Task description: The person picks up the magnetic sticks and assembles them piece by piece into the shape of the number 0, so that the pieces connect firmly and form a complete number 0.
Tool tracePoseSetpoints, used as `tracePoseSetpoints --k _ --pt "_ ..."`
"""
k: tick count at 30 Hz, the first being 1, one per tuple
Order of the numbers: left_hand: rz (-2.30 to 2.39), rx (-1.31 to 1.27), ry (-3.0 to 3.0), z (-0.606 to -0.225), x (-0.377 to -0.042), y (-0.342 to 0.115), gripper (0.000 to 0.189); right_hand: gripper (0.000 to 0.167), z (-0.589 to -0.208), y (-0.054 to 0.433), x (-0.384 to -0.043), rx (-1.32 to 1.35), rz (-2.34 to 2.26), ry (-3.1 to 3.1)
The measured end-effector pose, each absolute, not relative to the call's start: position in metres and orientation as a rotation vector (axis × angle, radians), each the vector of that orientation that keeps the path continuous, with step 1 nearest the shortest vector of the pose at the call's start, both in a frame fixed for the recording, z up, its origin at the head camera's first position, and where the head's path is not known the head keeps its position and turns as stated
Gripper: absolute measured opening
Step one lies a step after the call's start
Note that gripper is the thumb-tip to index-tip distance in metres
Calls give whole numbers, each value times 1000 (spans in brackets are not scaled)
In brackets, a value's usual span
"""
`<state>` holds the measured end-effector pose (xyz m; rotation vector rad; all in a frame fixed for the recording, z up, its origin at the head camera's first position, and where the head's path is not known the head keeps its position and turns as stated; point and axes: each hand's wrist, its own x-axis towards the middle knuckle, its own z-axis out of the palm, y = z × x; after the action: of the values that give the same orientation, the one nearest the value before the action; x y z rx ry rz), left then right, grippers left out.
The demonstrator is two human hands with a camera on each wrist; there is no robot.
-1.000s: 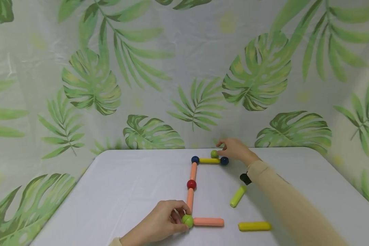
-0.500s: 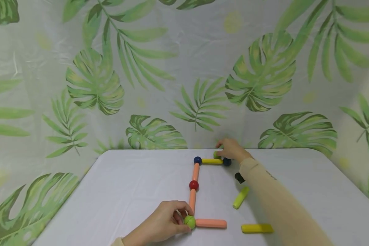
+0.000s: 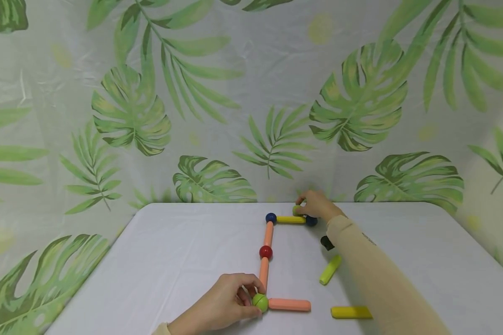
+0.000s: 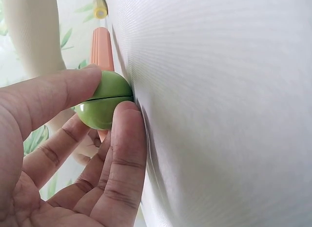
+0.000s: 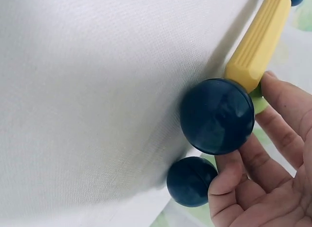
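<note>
At the near end of a chain of toy sticks and balls, my left hand [image 3: 224,298] pinches a grooved green ball [image 4: 105,110]. A coral stick [image 3: 289,304] runs right from this ball. Two more coral sticks lead away from it, joined by a red ball [image 3: 266,252], up to a dark blue ball [image 3: 271,218]. From there a yellow stick [image 5: 258,41] reaches a larger-looking dark blue ball [image 5: 217,116]. My right hand [image 3: 316,204] holds another green ball [image 3: 296,211] behind that stick, partly hidden by thumb and fingers. Its lower fingers are right beside a further dark blue ball [image 5: 191,181].
A lime stick [image 3: 330,270] and a yellow stick [image 3: 351,312] lie loose on the right of the white table [image 3: 184,242], the latter partly behind my right sleeve [image 3: 377,270]. A leaf-patterned sheet [image 3: 209,93] hangs behind the far edge.
My right thumb and fingers have come in around the far green ball, covering more of it. My left hand keeps its hold on the near ball. The head view has shifted slightly.
</note>
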<state>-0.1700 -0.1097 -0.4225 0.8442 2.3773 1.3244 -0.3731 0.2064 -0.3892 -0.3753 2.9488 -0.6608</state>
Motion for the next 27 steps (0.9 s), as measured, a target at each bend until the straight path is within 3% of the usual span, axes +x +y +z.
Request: tracePoseSetpoints --k 12,27 --pt "1317 873 2378 -424 -170 -107 29 43 -370 216 -358 -336 -806 2896" --pt "1299 868 2395 -425 -171 -112 28 37 -354 240 -303 -648 -798 2867"
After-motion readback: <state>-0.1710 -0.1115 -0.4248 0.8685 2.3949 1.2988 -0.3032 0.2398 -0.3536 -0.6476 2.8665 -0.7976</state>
